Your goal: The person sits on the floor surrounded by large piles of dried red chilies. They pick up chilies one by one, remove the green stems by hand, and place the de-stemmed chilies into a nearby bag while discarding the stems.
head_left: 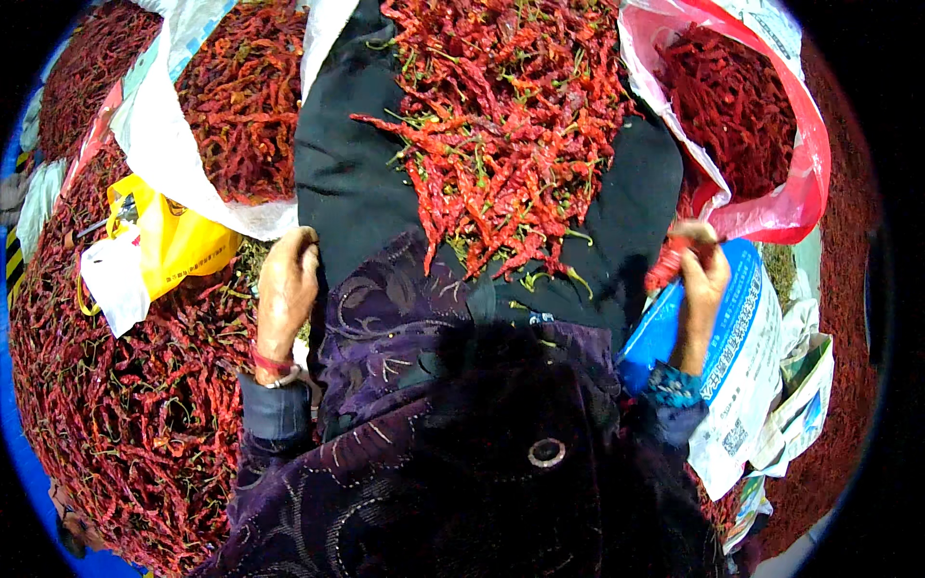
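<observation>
Dried red chillies (506, 152), many with green stems, lie heaped between and over my black-trousered legs (347, 152). My right hand (701, 264) is closed around a small bunch of red chillies (663, 266), just below the rim of a pink-and-white plastic sack (809, 173). Inside that sack is a mass of darker red chillies (726, 108). Beside my left thigh, my left hand (285, 282) has its fingers curled inward; whether they hold anything is hidden. Near its fingertips is the lower edge of a white sack (260, 220) with more chillies (242, 108) in it.
On my left spreads a large chilli pile (144, 404), with a yellow bag (184, 242) and a white paper or plastic piece (115, 278) on top. A blue-and-white printed sack (737, 347) lies under my right forearm. Further chillies (838, 347) cover the ground at far right.
</observation>
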Available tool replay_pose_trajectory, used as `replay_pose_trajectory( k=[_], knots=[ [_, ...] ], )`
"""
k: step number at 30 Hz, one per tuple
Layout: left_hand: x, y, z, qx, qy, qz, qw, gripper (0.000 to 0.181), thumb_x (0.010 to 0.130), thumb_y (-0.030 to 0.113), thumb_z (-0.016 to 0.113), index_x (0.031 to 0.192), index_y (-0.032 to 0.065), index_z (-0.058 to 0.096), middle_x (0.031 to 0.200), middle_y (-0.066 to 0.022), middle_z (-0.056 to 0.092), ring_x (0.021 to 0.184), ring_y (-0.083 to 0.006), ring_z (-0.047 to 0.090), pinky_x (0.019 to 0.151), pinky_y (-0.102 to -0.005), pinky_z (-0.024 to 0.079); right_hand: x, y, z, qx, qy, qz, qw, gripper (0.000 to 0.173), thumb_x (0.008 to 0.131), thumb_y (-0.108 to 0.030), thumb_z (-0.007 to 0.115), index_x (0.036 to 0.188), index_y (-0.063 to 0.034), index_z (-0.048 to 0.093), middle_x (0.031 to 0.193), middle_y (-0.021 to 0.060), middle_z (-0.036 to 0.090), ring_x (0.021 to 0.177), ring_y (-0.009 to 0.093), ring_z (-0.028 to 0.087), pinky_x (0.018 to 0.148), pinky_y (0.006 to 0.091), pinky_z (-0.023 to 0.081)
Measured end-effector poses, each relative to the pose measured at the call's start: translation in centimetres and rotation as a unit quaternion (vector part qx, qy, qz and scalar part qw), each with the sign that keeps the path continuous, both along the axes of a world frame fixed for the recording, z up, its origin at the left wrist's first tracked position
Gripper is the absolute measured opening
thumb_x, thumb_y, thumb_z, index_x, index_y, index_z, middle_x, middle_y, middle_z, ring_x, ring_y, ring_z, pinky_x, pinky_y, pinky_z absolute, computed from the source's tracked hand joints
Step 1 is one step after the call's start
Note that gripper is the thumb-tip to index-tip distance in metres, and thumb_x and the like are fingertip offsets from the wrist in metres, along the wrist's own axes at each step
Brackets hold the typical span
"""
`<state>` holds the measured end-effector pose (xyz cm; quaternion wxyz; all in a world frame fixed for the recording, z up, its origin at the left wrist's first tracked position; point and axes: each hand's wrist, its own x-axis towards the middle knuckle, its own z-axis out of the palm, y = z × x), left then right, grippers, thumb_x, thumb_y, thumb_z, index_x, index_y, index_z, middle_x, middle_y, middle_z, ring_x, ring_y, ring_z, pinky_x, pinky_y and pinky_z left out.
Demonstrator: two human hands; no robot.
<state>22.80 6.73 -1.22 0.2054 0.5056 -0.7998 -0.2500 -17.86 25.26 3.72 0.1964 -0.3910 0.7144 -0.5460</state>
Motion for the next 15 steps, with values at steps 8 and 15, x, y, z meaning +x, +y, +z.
replay_pose_trajectory(
  k=[8, 15],
  knots=[
    [-7.7, -2.5, 3.5, -0.208, 0.107, -0.119, 0.965, 0.013, 0.078, -0.001, 0.060, 0.090, 0.0010, 0.057, 0.074, -0.0108, 0.052, 0.065, -0.0241, 0.054, 0.060, -0.0309, 0.044, -7.2, 4.8, 1.3, 0.239, 0.314, -0.082, 0.915, 0.045, 0.077, 0.002, 0.048, 0.121, -0.0082, 0.050, 0.071, 0.0087, 0.058, 0.060, 0.016, 0.054, 0.058, 0.0281, 0.044],
    [-13.3, -6.3, -1.7, -0.139, -0.036, -0.131, 0.981, 0.021, 0.080, 0.004, 0.049, 0.101, 0.0073, 0.053, 0.081, -0.0163, 0.060, 0.073, -0.0355, 0.061, 0.059, -0.0427, 0.050, 2.8, -3.9, 2.3, 0.036, -0.161, 0.128, 0.978, 0.034, 0.088, -0.020, 0.049, 0.114, 0.0020, 0.051, 0.061, 0.0060, 0.054, 0.047, 0.009, 0.044, 0.044, 0.0210, 0.033]
  ],
)
